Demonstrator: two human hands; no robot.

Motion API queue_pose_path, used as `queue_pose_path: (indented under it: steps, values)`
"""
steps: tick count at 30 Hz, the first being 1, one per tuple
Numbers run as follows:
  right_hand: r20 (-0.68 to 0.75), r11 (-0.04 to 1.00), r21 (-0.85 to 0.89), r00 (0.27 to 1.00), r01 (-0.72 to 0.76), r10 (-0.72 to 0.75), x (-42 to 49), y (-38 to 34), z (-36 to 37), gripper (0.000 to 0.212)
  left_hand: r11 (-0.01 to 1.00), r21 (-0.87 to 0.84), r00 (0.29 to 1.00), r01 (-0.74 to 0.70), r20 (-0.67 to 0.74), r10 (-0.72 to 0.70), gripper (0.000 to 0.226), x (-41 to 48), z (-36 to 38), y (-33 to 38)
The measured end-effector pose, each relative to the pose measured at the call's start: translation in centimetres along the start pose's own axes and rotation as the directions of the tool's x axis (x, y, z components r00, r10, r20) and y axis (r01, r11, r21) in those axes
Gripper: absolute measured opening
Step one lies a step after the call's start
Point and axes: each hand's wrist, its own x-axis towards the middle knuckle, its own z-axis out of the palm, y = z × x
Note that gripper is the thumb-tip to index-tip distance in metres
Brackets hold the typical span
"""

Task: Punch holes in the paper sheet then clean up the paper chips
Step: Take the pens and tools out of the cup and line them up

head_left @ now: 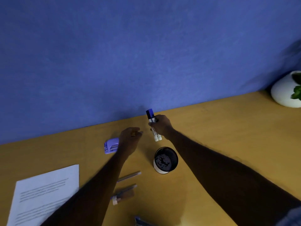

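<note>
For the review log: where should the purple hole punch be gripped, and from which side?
Probably from above, with the left hand, which is right next to it: thumb and fingers across the two sides of the low body of the hole punch. It sits flat on the table, so nothing offers a hold underneath. The right hand is busy gripping markers.

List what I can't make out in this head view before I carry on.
Head view only:
Hole punch: right end hidden behind the left hand.
Left hand: whether its grip holds anything; the fingers curl away from the camera.
Paper sheet: print blurred; lower part covered by the left forearm and cut by the frame edge.
Cup: dark contents too blurred to name.
Object at the bottom edge: cut off.
</note>
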Motion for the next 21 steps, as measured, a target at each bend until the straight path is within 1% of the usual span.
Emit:
queue_pose_path:
  steps: [3,6,9,10,12,14,16,18,21]
  values:
    - [0.014,0.995,-0.06,0.997,-0.077,0.077,2.2,1.2,0.7,0.017,0.998,0.06,1.0,-0.007,0.028,0.006,0.022,0.8,0.6,-1.3]
    - [0.004,0.987,-0.074,0.99,-0.139,0.14,3.9,2.6,1.7,0.022,0.996,0.081,0.998,0.036,0.055,-0.041,0.023,1.8,1.7,-2.1]
    - [-0.02,0.981,-0.101,0.986,-0.166,0.165,5.0,3.5,2.4,0.023,0.992,0.108,0.994,0.071,0.071,-0.078,0.028,2.9,2.8,-2.0]
    - [-0.023,0.979,-0.121,0.986,-0.167,0.165,5.3,3.7,2.6,0.021,0.985,0.164,0.994,0.056,0.088,-0.071,0.029,3.3,3.2,-1.8]
    - [-0.031,0.975,-0.156,0.987,-0.158,0.155,5.7,3.9,2.9,0.018,0.949,0.312,0.98,-0.035,0.198,-0.029,0.029,3.9,4.0,-1.1]
    - [-0.061,0.976,-0.166,0.99,-0.137,0.129,6.0,4.1,3.1,0.016,0.924,0.372,0.96,-0.093,0.279,-0.016,0.031,4.5,4.7,-0.2]
    - [-0.122,0.986,-0.118,0.987,-0.118,0.104,6.1,4.5,3.1,0.018,0.927,0.364,0.96,-0.087,0.279,-0.02,0.021,4.9,5.3,0.5]
    - [-0.194,0.995,-0.047,0.978,-0.091,0.08,6.0,4.8,3.0,0.015,0.951,0.305,0.966,-0.06,0.259,-0.022,0.007,5.2,5.7,0.8]
    - [-0.255,0.999,-0.017,0.966,-0.051,0.045,6.2,5.0,2.7,0.01,0.963,0.265,0.968,-0.053,0.25,-0.015,0.021,5.3,5.8,0.9]
